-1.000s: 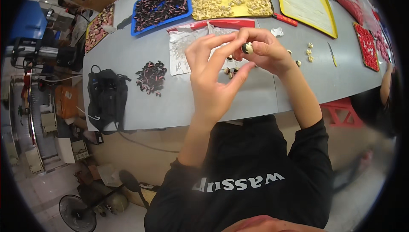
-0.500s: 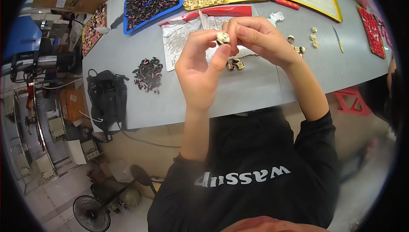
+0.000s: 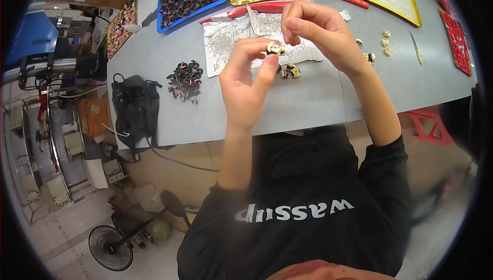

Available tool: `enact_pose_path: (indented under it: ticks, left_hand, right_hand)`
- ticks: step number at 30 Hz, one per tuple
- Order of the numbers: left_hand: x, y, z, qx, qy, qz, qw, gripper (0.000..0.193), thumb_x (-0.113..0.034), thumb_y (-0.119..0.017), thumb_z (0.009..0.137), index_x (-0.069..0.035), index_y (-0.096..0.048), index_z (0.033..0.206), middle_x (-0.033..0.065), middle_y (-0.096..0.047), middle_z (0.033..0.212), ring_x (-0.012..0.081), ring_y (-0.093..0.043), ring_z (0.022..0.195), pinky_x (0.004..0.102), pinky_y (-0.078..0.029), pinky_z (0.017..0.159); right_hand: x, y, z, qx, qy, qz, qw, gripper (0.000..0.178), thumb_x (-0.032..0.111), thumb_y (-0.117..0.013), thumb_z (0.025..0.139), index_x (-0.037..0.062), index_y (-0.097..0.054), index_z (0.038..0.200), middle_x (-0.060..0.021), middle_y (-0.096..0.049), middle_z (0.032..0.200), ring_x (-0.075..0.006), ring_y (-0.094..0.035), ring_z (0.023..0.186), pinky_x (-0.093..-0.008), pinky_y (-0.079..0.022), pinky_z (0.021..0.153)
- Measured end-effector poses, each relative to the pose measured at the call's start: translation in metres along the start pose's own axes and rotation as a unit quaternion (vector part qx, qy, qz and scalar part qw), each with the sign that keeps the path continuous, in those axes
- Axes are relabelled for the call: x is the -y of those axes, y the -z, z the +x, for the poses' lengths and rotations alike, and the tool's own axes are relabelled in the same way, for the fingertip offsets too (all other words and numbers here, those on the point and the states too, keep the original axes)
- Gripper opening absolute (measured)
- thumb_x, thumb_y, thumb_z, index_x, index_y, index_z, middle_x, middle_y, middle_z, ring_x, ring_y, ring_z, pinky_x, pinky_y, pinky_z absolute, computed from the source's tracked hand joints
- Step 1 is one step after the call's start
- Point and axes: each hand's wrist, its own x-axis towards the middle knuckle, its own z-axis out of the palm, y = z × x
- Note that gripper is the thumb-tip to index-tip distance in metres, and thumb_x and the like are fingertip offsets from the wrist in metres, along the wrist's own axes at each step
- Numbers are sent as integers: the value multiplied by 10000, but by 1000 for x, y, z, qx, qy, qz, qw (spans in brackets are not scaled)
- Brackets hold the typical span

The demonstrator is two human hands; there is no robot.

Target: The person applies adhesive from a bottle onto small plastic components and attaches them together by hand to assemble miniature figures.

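1. The left grip [image 3: 244, 92] was narrow, thumb and forefinger holding a small cream-and-black piece [image 3: 274, 48] at their tips, raised over the tabletop [image 3: 308, 103].
2. The right grip [image 3: 331, 36] hung just right of that piece, thumb and fingers curled near one another; I could not tell whether anything sat between them.
3. Behind both grips lay a white packet [image 3: 221, 49] with a red edge.
4. Just right of the left grip, several loose pieces [image 3: 291, 72] lay clustered.
5. Left of the left grip was a pile of dark, pink-streaked curls [image 3: 186, 82], and farther left a black bag [image 3: 136, 105].
6. Well right of the right grip lay a slim knife [image 3: 416, 49].
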Motion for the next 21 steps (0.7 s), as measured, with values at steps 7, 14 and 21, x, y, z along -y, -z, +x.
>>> enact_pose_path:
  ticks: [7, 14, 21]
  left_hand:
    - [28, 25, -23, -2, -67, 511, 857, 159, -114, -695, 773, -39, -650, 905, 78, -622, 1060, 257, -507, 1032, 359, -417, 890]
    - [32, 22, -27, 62, -68, 516, 852, 494, -165, -698, 787, 0, -480, 1198, 194, -458, 1277, 395, -374, 1252, 455, -334, 1024]
    - [35, 14, -13, 229, -80, 457, 856, 544, -205, -669, 818, 1, -438, 1265, 196, -432, 1322, 370, -383, 1267, 445, -339, 1033]
  right_hand:
    - [-10, 2, 3, -82, -27, -140, 986, 238, 257, -579, 920, 43, -567, 816, 5, -556, 760, -61, -491, 705, -220, -418, 656]
    - [-20, 8, 5, -95, -26, -178, 979, 244, 268, -597, 911, 40, -580, 827, 12, -559, 746, -54, -504, 695, -213, -428, 646]
    - [-24, 11, 6, -94, -26, -218, 971, 246, 265, -608, 904, 34, -580, 822, 11, -561, 740, -55, -510, 691, -218, -436, 638]
